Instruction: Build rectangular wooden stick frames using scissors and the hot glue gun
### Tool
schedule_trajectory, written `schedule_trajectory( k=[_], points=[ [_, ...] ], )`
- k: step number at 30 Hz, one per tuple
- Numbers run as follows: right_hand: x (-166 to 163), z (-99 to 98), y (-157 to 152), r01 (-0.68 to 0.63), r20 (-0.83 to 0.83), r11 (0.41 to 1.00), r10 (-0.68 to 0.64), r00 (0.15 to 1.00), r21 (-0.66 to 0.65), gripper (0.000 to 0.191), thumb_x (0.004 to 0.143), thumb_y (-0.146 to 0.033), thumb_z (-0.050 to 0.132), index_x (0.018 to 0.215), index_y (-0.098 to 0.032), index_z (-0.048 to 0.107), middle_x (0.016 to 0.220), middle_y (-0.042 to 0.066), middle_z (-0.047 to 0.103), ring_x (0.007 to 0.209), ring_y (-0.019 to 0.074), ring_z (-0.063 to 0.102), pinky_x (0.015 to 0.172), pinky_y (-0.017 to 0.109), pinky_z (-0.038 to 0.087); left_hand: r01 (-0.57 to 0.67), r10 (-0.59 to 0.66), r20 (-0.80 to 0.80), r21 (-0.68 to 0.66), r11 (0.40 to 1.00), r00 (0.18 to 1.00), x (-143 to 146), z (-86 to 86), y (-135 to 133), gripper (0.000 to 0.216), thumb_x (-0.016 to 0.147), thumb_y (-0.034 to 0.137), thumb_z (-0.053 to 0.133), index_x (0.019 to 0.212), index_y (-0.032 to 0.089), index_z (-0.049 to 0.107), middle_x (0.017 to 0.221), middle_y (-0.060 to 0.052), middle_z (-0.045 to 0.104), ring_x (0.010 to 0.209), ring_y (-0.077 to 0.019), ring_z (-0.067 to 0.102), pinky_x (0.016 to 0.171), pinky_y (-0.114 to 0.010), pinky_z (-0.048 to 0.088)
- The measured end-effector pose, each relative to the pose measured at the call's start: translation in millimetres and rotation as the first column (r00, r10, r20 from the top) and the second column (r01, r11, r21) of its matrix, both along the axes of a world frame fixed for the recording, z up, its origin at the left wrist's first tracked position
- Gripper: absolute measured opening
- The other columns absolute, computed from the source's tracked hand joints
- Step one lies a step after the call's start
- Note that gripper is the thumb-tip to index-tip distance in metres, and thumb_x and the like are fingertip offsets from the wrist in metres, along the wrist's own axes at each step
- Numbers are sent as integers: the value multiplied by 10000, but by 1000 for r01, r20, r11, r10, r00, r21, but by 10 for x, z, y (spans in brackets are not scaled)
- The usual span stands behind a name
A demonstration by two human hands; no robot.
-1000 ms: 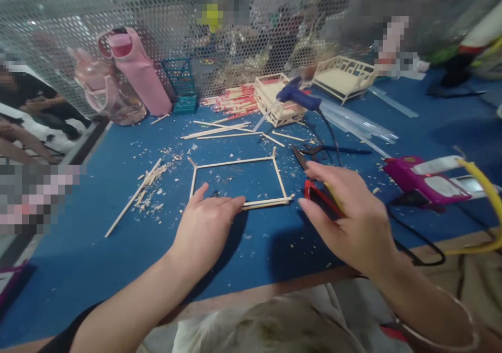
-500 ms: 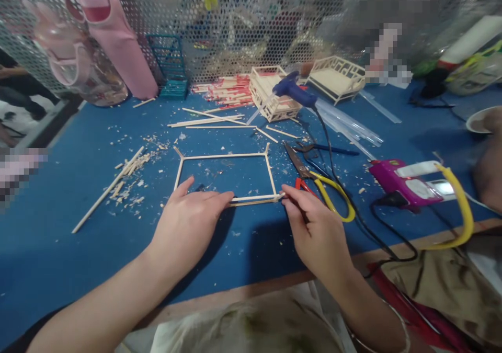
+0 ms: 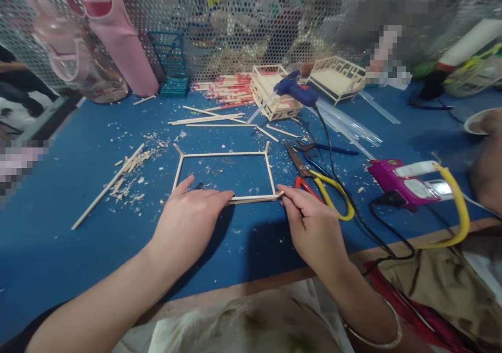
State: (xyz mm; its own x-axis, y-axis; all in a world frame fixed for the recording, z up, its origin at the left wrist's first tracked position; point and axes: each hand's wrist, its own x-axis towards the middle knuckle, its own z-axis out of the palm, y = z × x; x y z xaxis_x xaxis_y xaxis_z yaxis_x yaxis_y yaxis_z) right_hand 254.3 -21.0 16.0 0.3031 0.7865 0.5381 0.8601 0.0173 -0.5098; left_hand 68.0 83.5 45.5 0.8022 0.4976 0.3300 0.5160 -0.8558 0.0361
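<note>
A rectangular frame of thin wooden sticks (image 3: 223, 154) lies on the blue table, with short sticks angled outward at its far corners. My left hand (image 3: 188, 219) rests over the near left part and grips the near side; its palm hides that corner. At the near right corner, my right hand (image 3: 314, 219) is closed, its thumb and fingertips pinching a short stick piece (image 3: 280, 195) against the joint. Scissors with yellow and red handles (image 3: 309, 174) lie just beyond my right hand.
A blue hot glue gun (image 3: 296, 91) leans by small stick-built models (image 3: 270, 83); its cord runs right of the scissors. Loose sticks (image 3: 212, 117), wood scraps (image 3: 131, 172), pliers (image 3: 314, 149), clear glue sticks (image 3: 349, 123), a purple device (image 3: 403, 183) and pink bottles (image 3: 121, 44) surround the frame.
My right fingertips have shifted slightly left at the corner, and the short stick piece sits closer to the joint. My left hand stays almost still on the frame.
</note>
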Motion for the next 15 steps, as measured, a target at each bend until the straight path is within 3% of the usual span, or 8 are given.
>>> schedule_trajectory(
  k=[15],
  points=[
    [-26, 2, 17, -15, -17, 1000, 15, 1000, -17, 234, 888, -198, 504, 1002, -150, 702, 942, 89, 757, 853, 215, 714, 762, 335, 583, -8, 8, 15, 2, 1000, 1000, -7, -8, 4, 281, 873, 118, 458, 959, 214, 708, 882, -50, 770, 765, -217, 727, 967, -503, 469]
  ],
)
